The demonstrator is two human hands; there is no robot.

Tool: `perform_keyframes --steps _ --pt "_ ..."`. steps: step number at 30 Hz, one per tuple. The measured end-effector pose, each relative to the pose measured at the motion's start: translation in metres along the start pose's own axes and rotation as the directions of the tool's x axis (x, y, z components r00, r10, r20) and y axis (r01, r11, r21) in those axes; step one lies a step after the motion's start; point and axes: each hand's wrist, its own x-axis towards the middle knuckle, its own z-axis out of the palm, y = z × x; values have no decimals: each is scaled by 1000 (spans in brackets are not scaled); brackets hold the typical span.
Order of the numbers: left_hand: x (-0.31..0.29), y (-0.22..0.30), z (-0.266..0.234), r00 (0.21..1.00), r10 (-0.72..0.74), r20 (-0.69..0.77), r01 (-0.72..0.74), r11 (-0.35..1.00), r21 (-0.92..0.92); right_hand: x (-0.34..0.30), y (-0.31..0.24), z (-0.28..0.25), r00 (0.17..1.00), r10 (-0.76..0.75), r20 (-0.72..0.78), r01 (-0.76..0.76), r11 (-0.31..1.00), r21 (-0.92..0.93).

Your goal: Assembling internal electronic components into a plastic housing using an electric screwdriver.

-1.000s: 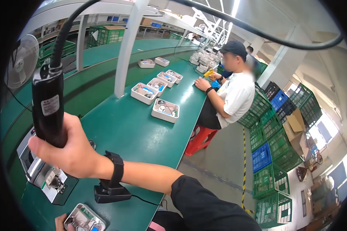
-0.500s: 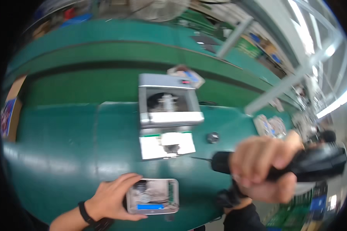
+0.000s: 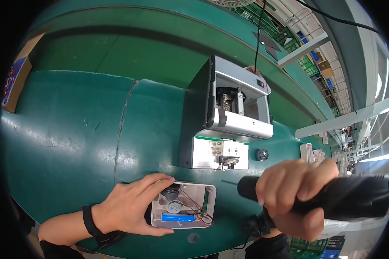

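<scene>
My left hand (image 3: 132, 206) grips the left end of a white plastic housing (image 3: 211, 202), thumb along the near edge and fingers over the far edge. Inside the open housing are a blue cylindrical battery (image 3: 177, 217), a round grey motor (image 3: 173, 207), a dark round part partly under my fingers, thin wires and a green circuit board (image 3: 205, 202). My right hand (image 3: 296, 190) is wrapped round a black electric screwdriver (image 3: 354, 197), raised above the table. Its thin bit (image 3: 229, 182) points left, to the right of the housing's far corner and apart from it.
A silver and black screw feeder (image 3: 242, 125) stands beyond the housing. A small black round part (image 3: 262, 154) lies to its right. White housings (image 3: 307, 152) sit farther right, near a grey metal post (image 3: 345, 121). At the far left is a cardboard box (image 3: 19, 88).
The view has turned, so the feeder and housing appear farther right and sharper. My left hand stays on the housing, and my right hand still holds the screwdriver up.
</scene>
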Motion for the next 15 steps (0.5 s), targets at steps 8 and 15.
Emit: perform_keyframes --steps 8,15 --pt "-1 -6 4 1000 12 -16 -12 1000 2 -27 22 -1 995 68 70 -73 994 84" --pt "4 -4 6 1000 18 -21 -18 1000 -7 -37 26 -9 980 180 82 -193 961 197"
